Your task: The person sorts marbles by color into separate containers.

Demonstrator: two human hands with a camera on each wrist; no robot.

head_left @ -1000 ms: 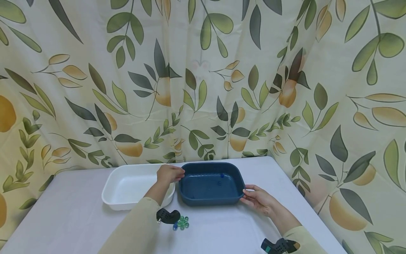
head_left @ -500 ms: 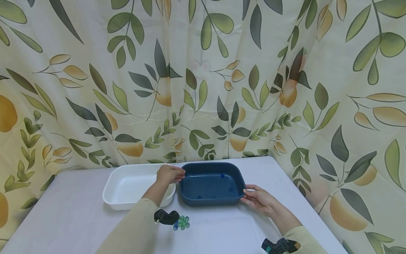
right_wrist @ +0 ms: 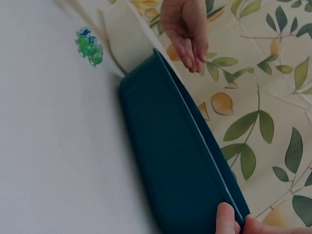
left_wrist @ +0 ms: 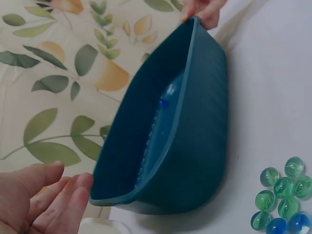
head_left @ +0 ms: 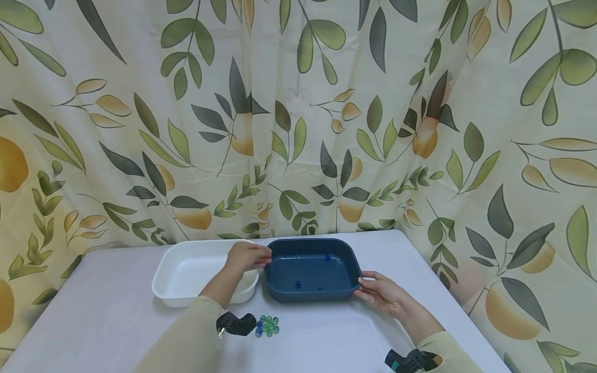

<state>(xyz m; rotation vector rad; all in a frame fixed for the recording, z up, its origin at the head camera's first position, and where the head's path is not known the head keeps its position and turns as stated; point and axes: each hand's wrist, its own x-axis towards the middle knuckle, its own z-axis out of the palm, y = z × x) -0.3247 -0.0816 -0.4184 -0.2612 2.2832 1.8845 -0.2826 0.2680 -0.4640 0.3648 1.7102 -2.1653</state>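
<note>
A dark blue rectangular tub [head_left: 312, 296] stands on the table with blue marbles inside, one [head_left: 328, 258] toward the back and another [head_left: 298, 284] near the front left. My right hand [head_left: 380, 294] pinches its right rim between thumb and fingers, as the right wrist view also shows. At the tub's left end is my left hand [head_left: 247, 256], its fingers loosely extended with the fingertips beside the rim. In the right wrist view this left hand [right_wrist: 186, 31] holds nothing. A cluster of green and blue glass marbles [left_wrist: 283, 187] lies on the tablecloth in front of the tub.
A white tub [head_left: 186, 299] stands just left of the blue one, partly covered by my left forearm. The table [head_left: 326, 342] has a white cloth, and a leaf-and-fruit patterned curtain [head_left: 298, 129] hangs right behind its far edge.
Blue marbles have rolled about inside the blue tub. My left forearm has shifted slightly left, uncovering more of the marble cluster. The right hand has kept its grip.
</note>
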